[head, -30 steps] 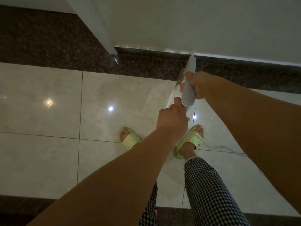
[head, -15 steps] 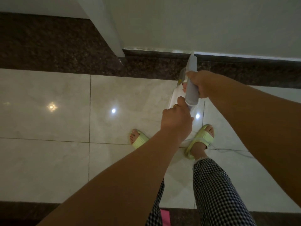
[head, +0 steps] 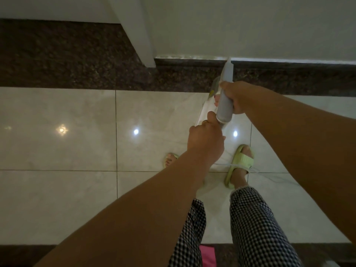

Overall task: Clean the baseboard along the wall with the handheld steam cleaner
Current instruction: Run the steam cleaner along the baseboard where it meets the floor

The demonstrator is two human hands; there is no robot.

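Dark speckled stone forms the baseboard [head: 192, 63], a low strip at the foot of the pale wall [head: 250, 26], with a wider band of the same stone lying flat on the floor in front of it. In the head view, the steam cleaner [head: 224, 105] is held out over that band, its grey-white barrel slanting up and away so that the narrow nozzle tip meets the top edge of the baseboard, just right of a white corner post [head: 138, 35]. The right hand [head: 237, 97] wraps the barrel from the right side, fingers curled round it; its fingertips are hidden behind the body. The left hand [head: 206, 137] is fisted at the near end of the cleaner, thumb up against the barrel's end; what exactly its fingers close on is covered by the hand itself. A white part of the cleaner with a yellow-green mark shows below the barrel, mostly masked by both hands. A thin white cord [head: 269, 175] trails right across the glossy cream tiles [head: 57, 199]. Green slippers [head: 241, 162] and checked trousers [head: 260, 228] show below; the left foot is half hidden by the forearm. A pink object [head: 207, 255] at the bottom edge is cut off.
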